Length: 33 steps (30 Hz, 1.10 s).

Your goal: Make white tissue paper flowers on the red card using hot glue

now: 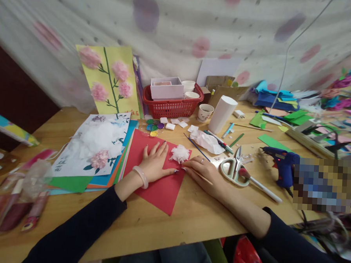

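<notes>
My left hand point(154, 163) lies flat on a sheet of red paper point(166, 197), its fingers spread and holding nothing. A ruffled white tissue flower point(180, 153) sits on the paper's right part, between my two hands. My right hand point(204, 172) rests low at the paper's right edge, fingertips just below the flower. Its fingers are closed around a thin wooden stick point(206, 181), whose pale end shows below the hand. The stick's other end is hard to make out by the fingertips.
Scissors point(235, 168), a brush point(263, 187) and a blue glue gun point(282, 162) lie at right. Behind are crumpled tissue point(208, 142), a white roll point(222, 114), a paper cup point(205, 112) and a red basket point(172, 107). Left are stacked papers with white fluff point(101, 137) and a flower picture point(110, 81).
</notes>
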### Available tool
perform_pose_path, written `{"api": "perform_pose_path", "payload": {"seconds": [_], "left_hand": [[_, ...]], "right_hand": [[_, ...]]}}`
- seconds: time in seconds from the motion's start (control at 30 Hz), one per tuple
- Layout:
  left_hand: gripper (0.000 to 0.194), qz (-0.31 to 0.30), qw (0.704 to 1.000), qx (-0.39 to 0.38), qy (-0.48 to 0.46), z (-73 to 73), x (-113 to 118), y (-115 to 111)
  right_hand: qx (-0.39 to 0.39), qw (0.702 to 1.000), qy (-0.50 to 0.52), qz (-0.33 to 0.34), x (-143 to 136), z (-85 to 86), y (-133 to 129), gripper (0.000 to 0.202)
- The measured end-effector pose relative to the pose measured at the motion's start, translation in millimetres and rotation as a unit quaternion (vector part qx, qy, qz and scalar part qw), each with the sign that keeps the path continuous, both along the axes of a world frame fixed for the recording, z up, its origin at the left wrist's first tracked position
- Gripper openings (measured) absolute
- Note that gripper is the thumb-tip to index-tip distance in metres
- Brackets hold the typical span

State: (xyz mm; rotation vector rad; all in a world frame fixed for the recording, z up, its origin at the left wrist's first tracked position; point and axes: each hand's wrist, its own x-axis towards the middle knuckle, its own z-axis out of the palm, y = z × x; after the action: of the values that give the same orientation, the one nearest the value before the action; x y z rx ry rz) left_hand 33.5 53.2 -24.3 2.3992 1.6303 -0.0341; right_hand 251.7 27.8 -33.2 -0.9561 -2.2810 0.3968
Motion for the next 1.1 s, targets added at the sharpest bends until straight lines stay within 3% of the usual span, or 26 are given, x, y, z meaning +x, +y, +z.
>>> {"api": "perform_pose_path", "payload": {"seconds": [0.13, 0.3, 0.57, 0.67, 0.77, 0.87, 1.1], "left_hand": [[0.096, 0.002, 1.000, 0.005, -0.014, -0.6, 0, 0], [0.095, 0.007, 1.000, -0.001, -0.008, 0.4, 1, 0], [0.093, 0.004, 1.000, 0.006, -0.009, -0.4, 1, 0], [0.092, 0.007, 1.000, 0.000, 0.003, 2.1, 1, -2], [0.092, 0.007, 1.000, 0.004, 0.014, 3.2, 1, -2], [0.094, 0.009, 1.000, 0.000, 0.028, 3.3, 1, -3], [0.093, 0.008, 0.999, -0.005, 0.034, 4.1, 2, -2]], "right_hand": [[-0.019, 1.000, 0.001, 0.002, 2, 5.8, -6, 0.029], [-0.070, 0.996, 0.043, -0.038, -6, 5.3, -3, 0.042], [-0.150, 0.978, 0.085, -0.116, -15, 5.3, -3, 0.045], [-0.106, 0.988, 0.061, -0.095, -13, 5.3, -7, 0.041], [-0.010, 0.996, 0.031, -0.079, -8, 4.2, -11, 0.022], [0.060, 0.997, 0.006, -0.050, -5, 4.8, -15, 0.021], [0.075, 0.991, -0.106, -0.027, -9, 13.3, -22, 0.027]]}}
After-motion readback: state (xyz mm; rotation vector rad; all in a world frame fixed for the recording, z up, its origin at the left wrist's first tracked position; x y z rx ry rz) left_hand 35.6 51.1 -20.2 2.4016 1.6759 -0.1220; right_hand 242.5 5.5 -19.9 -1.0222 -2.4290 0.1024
